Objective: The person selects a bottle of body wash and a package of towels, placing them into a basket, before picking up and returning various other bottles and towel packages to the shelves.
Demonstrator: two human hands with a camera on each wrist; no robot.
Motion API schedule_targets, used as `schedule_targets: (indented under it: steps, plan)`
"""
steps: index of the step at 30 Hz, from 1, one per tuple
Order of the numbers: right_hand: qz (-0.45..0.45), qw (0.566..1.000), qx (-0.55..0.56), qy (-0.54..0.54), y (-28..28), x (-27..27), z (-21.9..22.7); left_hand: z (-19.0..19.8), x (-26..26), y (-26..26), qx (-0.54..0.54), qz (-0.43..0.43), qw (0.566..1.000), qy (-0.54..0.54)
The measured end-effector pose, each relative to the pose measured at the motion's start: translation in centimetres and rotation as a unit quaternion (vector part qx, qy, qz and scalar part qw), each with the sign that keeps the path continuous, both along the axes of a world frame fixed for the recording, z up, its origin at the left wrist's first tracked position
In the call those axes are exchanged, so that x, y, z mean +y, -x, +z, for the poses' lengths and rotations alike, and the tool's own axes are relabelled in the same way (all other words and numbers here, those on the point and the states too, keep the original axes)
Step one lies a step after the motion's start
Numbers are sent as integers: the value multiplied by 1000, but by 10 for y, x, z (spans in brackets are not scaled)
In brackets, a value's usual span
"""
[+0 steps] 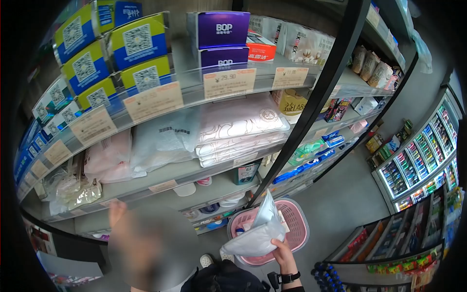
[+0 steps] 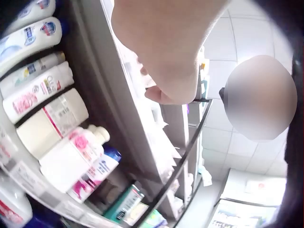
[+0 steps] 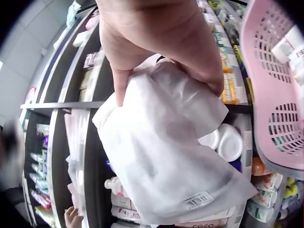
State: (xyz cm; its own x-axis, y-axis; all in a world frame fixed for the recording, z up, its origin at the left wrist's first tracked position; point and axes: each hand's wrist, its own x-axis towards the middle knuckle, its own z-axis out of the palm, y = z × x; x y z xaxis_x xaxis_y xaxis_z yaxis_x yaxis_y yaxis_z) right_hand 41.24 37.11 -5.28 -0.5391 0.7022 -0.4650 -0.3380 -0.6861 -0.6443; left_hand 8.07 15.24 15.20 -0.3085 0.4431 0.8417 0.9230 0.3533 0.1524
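My right hand (image 1: pixel 282 253) grips a soft white plastic packet (image 1: pixel 258 238) by its edge, above the pink basket (image 1: pixel 302 228). The right wrist view shows the packet (image 3: pixel 161 156) hanging from the fingers and thumb, with a barcode label near its lower corner; its contents are hidden. My left hand (image 1: pixel 117 214) is at the front edge of a lower shelf, below the bagged goods, and is partly blurred in the head view. In the left wrist view the left hand (image 2: pixel 161 52) reaches to the shelf edge, its fingers partly hidden. Nothing shows in it.
The shelf carries wrapped pink packs (image 1: pixel 243 121), a pale grey bag (image 1: pixel 165 131) and a pink bag (image 1: pixel 109 155). Toothpaste boxes (image 1: pixel 138 41) stand above. A black post (image 1: pixel 316 97) divides the racks. Drink fridges (image 1: pixel 423 151) and a snack rack (image 1: pixel 389 243) are to the right.
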Motion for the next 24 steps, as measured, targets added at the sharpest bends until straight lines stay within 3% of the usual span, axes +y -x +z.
schedule_targets:
  steps: [2, 4, 5, 7, 8, 9, 10, 11, 13, 14, 15, 17, 19, 20, 21, 22, 24]
  plan:
    - [21, 998, -5, -67, 11, -11, 35, -15, -16, -9, -130, -134, 978, 91]
    - [30, 990, 1, -140, 22, -25, 63, -19, -17, -19, -304, -258, 905, 149]
    - [28, 989, 0, -143, 26, -32, 71, -21, -17, -24, -304, -260, 905, 147]
    - [34, 975, -3, -217, 33, -45, 83, -30, -18, -31, -458, -353, 789, 208]
    - [33, 975, -7, -219, 35, -55, 93, -36, -21, -34, -459, -356, 787, 207]
    - [33, 975, -9, -220, 39, -64, 96, -43, -24, -37, -562, -347, 724, 201]
    - [10, 947, -38, -319, 44, -73, 102, -50, -27, -39, -657, -332, 649, 192]
    - [-11, 908, -65, -414, 49, -83, 108, -57, -29, -40, -658, -331, 648, 190]
    - [29, 887, -79, -454, 59, -97, 131, -66, -34, -39, -773, -362, 496, 158]
    - [80, 798, -73, -593, 60, -85, 109, -51, -33, -41, -797, -355, 461, 163]
    - [128, 685, -64, -714, 61, -74, 88, -57, -32, -44, -798, -352, 463, 158]
    - [34, 745, 69, -663, 87, -95, 128, -75, -27, -49, -853, -315, 416, -7]
    - [81, 679, 57, -727, 89, -94, 125, -74, -27, -48, -862, -308, 397, -65]
    - [87, 680, 60, -726, 89, -95, 127, -72, -28, -48, -880, -281, 368, -105]
    - [105, 649, 29, -753, 89, -97, 130, -70, -29, -48, -895, -255, 338, -143]
    - [123, 616, -3, -778, 90, -99, 135, -63, -32, -47, -893, -283, 321, -139]
    - [132, 614, -27, -778, 95, -102, 148, -67, -39, -47, -878, -321, 340, -107]
